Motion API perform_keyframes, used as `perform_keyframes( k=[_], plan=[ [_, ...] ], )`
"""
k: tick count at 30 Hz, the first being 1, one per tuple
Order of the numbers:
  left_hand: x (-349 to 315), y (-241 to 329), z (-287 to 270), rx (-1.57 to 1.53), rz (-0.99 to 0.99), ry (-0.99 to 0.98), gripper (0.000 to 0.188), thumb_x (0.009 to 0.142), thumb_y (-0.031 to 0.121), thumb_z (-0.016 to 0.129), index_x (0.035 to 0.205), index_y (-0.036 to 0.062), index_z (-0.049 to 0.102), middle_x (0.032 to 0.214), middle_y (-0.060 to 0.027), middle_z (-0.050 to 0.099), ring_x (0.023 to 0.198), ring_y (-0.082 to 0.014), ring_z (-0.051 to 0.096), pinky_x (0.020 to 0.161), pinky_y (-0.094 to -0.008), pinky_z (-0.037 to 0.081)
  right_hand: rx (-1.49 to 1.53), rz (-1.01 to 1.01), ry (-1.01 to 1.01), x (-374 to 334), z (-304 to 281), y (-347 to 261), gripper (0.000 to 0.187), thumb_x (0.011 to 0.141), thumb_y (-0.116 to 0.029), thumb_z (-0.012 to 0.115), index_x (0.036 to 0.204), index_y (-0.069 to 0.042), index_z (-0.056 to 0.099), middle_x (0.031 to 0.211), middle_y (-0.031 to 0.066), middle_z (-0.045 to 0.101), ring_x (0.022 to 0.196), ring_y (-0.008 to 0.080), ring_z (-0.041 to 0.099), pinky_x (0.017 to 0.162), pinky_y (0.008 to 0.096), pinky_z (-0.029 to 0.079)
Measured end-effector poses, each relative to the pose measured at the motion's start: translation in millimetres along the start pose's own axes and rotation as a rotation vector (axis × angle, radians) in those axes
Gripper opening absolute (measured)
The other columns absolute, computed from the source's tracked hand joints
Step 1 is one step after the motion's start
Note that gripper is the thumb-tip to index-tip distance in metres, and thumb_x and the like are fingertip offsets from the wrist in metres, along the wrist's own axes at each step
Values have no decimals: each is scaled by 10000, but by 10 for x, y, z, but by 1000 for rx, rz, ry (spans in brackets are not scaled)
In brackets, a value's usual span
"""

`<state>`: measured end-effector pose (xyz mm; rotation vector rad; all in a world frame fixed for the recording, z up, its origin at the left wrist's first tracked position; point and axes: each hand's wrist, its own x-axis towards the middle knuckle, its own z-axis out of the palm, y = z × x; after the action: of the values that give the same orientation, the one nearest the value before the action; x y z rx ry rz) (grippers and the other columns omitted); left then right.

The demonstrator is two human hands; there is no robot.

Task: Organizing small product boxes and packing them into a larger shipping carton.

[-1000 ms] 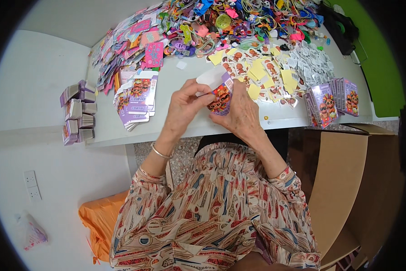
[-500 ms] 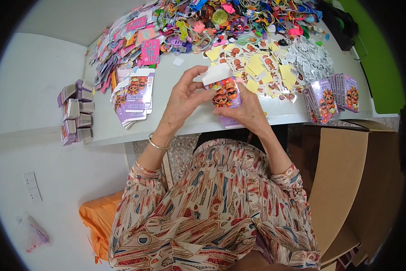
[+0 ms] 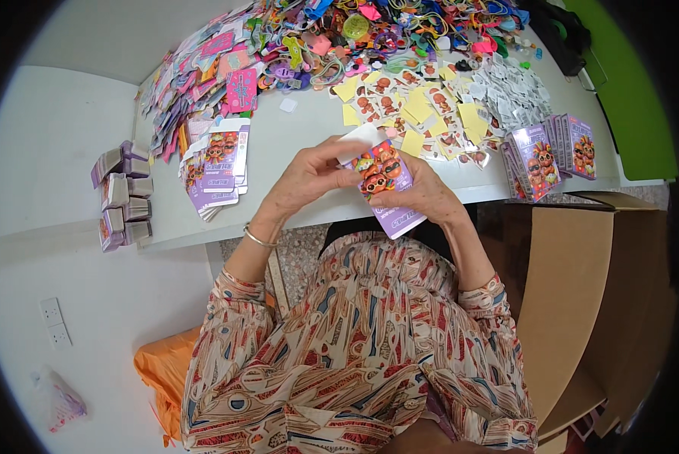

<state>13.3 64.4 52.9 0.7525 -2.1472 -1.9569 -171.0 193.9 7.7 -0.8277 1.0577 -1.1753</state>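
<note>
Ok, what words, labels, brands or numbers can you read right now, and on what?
I won't copy printed wording, but it stands here:
Carton in the right hand: pale lettering on purple.
Carton stack, left: lettering on purple.
Boxes, right: lettering on the fronts.
White slips: any print is too small to read.

From the left camera on my head, a wide fisheye view looks steeply down past my patterned shirt [image 3: 347, 318] — close below — and forward across the table [image 3: 273, 140], with my left hand [image 3: 309, 179] and right hand [image 3: 429, 194] near the middle and straight edges bowing toward the dark rim.
</note>
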Motion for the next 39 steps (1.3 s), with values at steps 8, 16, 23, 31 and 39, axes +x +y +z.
perform_keyframes(
  k=[8, 16, 23, 31, 39],
  plan=[
    [64, 117, -100, 282, 123, -247, 784, 783, 226, 770, 1445, 106, 367, 1394, -87, 464, 1224, -172, 472, 940, -320, 462, -63, 23, -116, -76, -45, -81, 610, 663, -79, 833, 1207, -33, 560, 1032, 15, 651, 908, 86, 600, 855, 262, 484],
    [-16, -164, 78, 273, 33, -182, 668, 894, 265, 651, 1470, 172, 327, 1114, -151, 630, 932, -227, 612, 832, -348, 487, -38, 38, -72, -86, -23, -114, 622, 660, -100, 843, 1210, -35, 561, 1065, 24, 646, 926, 92, 587, 874, 264, 470],
    [-37, 15, 353, 557, 395, 105, 641, 904, 262, 625, 1435, 47, 338, 1319, -164, 534, 1199, -287, 533, 988, -341, 421, -63, 24, -11, -51, -79, -49, 598, 668, -121, 843, 1195, -50, 571, 1036, 10, 655, 921, 94, 589, 864, 263, 469],
    [-27, 135, 305, -366, -158, 212, 292, 923, 129, 611, 1168, -29, 620, 1090, -61, 660, 1002, -129, 604, 877, -283, 495, -134, 22, -4, -97, -42, -69, 594, 669, -140, 840, 1190, -50, 571, 1014, 3, 648, 910, 89, 581, 853, 256, 468],
    [-5, 61, 348, -112, -61, 241, 235, 916, 112, 618, 1112, -13, 658, 956, -25, 678, 831, -67, 605, 746, -222, 507, -166, 35, -43, -124, -55, -74, 614, 668, -158, 850, 1196, -39, 561, 1020, 8, 634, 921, 95, 572, 862, 259, 461]
  ],
)
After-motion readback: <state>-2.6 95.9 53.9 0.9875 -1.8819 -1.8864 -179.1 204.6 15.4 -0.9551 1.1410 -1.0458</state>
